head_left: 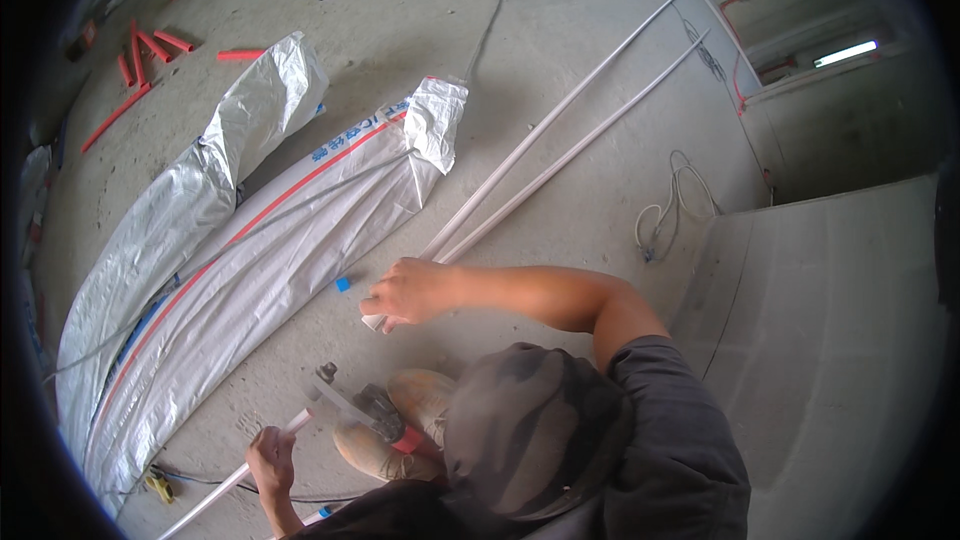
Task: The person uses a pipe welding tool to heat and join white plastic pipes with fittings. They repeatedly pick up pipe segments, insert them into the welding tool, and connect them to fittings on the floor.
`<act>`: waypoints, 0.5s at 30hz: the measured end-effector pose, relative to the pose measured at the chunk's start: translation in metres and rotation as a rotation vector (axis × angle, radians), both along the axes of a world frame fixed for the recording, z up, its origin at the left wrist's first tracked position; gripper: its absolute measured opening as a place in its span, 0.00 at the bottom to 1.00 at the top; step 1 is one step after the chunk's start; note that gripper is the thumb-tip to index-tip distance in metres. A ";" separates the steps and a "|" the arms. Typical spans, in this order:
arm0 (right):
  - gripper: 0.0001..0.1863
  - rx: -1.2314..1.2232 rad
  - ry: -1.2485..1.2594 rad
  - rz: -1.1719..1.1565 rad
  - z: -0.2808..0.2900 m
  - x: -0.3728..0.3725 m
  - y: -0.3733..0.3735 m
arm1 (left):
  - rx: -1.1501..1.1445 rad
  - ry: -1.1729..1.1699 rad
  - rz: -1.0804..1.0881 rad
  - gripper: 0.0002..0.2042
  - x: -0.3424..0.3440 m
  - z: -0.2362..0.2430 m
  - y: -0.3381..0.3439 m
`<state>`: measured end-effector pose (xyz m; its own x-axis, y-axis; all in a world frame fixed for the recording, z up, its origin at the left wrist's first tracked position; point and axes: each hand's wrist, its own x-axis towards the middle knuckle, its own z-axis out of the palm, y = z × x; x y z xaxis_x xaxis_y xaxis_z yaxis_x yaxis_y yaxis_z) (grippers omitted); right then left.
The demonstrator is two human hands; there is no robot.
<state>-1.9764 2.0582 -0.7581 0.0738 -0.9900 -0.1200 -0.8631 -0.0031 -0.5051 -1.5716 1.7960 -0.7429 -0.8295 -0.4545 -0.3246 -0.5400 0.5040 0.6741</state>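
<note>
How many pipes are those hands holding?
3 that I can see: two long pipes run out from the right hand, and one pipe is in the left hand. Others may be hidden.

left hand [270,460] grips pale pipe [220,489] | right hand [410,291] grips two pale pipes [500,211]
</note>
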 end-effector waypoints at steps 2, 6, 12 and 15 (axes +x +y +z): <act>0.23 0.043 -0.025 -0.017 0.001 0.002 -0.003 | 0.009 -0.012 0.016 0.10 -0.002 0.001 0.001; 0.23 -0.054 -0.036 -0.064 -0.005 0.001 -0.010 | 0.009 -0.020 0.017 0.10 -0.004 0.004 0.000; 0.24 0.257 -0.014 -0.065 -0.002 0.003 -0.009 | 0.022 -0.005 0.021 0.09 -0.001 0.003 0.000; 0.23 0.260 -0.070 -0.078 0.004 -0.004 -0.005 | 0.005 0.006 0.015 0.09 0.000 0.002 0.002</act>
